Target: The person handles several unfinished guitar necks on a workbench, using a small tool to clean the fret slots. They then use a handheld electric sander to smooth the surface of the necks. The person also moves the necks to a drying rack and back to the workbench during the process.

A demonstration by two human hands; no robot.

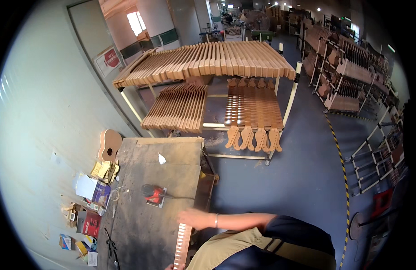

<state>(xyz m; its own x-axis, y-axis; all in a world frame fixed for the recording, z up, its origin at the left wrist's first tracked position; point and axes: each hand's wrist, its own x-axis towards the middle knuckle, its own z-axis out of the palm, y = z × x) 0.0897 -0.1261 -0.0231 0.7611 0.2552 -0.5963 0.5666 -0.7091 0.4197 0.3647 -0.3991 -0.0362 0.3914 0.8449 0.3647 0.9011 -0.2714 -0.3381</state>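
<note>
My right hand [194, 218] is closed on the upper end of a long, narrow wooden strip [181, 240] with a row of white markings along it, at the near right part of the workbench. At the very bottom, my left hand [180, 267] shows only in part, gripping the lower end of the strip. A red power tool [153, 194] with a cord rests on the bench [140, 234] just beyond my hands, and a small white object [162, 158] lies farther back.
Boxes and papers [88, 220] line the wall at left, beside a guitar body [109, 144]. A rack [286, 108] of wooden necks stands beyond the bench. More racks [347, 72] stand at right, past a striped floor line [342, 171].
</note>
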